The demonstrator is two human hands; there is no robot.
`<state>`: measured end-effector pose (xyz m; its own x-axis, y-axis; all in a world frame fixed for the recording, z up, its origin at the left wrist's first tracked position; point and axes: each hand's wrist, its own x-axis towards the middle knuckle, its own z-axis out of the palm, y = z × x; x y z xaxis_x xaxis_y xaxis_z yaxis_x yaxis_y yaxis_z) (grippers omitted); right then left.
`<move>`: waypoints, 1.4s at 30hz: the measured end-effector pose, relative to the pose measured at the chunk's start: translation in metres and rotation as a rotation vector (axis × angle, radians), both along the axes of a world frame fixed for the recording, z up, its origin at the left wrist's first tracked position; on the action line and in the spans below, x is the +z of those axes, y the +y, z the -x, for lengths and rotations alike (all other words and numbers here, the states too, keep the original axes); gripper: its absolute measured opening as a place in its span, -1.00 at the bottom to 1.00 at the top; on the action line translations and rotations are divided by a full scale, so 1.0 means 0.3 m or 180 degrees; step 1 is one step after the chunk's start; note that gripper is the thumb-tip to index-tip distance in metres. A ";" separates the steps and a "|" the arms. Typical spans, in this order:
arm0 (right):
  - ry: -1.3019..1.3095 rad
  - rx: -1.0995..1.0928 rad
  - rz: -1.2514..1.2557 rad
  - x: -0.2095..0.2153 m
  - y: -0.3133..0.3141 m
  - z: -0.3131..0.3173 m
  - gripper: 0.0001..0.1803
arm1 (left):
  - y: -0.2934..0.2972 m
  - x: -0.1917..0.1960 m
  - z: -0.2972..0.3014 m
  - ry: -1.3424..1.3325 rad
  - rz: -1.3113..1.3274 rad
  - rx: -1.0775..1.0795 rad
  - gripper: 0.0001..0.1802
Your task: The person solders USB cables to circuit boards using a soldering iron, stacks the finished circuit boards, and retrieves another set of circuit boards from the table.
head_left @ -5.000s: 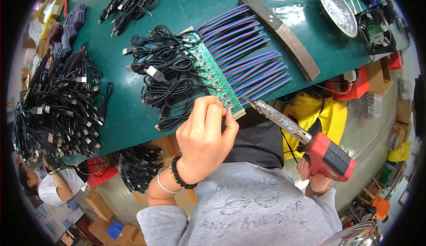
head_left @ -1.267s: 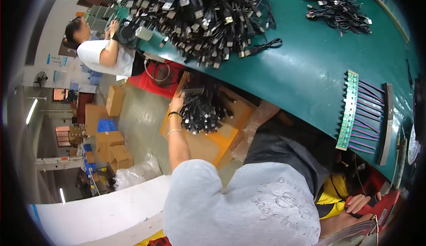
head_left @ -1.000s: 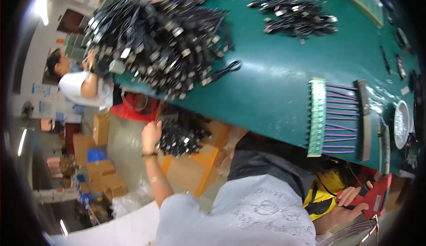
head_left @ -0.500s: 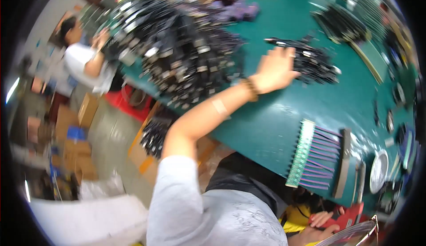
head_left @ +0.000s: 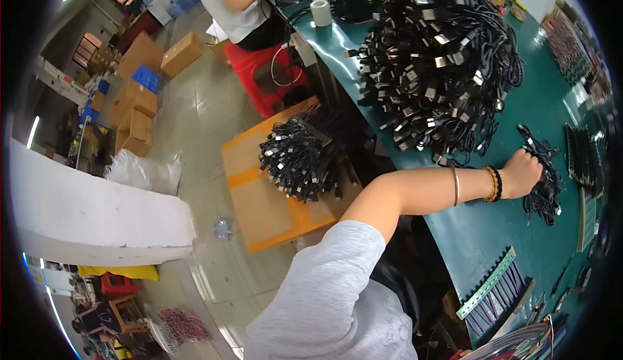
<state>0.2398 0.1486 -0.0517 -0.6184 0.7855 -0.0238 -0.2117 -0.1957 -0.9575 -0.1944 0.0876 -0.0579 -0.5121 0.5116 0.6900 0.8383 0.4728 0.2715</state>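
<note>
A white pillar (head_left: 97, 204) stands at the far left, with a clear plastic bag (head_left: 146, 173) on the floor beyond it. Next comes a cardboard box (head_left: 250, 214), on which a clump of cables (head_left: 295, 159) seems to rest; behind it a co-worker (head_left: 233, 3) sits on a red stool (head_left: 250, 77). On the green bench (head_left: 474, 246) lies a large heap of cables (head_left: 441, 61), plugs facing outward, some close to the edge. The person's forearm (head_left: 422, 190) crosses that edge just beside the heap; an upward brush could knock loose cables to the floor. Below the forearm, a strip of circuit boards (head_left: 487, 283) with coloured wires lies near the same edge, beside a dark bar (head_left: 517, 308); a low sweep of the arm could catch the wires and drag the strip off.

The left hand (head_left: 521, 173) is at a small pile of black cables (head_left: 545, 188) on the bench. Its fingers (head_left: 536, 165) curl in over the pile's near side, but their undersides are hidden, so whether they grip any cable I cannot tell. The loops overlap, so a hard pull on one could snag its neighbours and scatter them. The right hand is out of sight, its fingers' state unknown.
</note>
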 end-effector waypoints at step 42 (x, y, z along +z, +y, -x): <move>0.0132 -0.0671 -0.1214 0.067 -0.214 0.082 -0.44 | -0.341 0.338 -0.446 -0.2836 -0.0404 -0.1701 -0.85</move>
<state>0.2152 0.0843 -0.0317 -0.4380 0.8424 0.3139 -0.2488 0.2220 -0.9428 -0.0605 -0.0147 0.0436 -0.5900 0.7714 0.2384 0.4019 0.0245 0.9153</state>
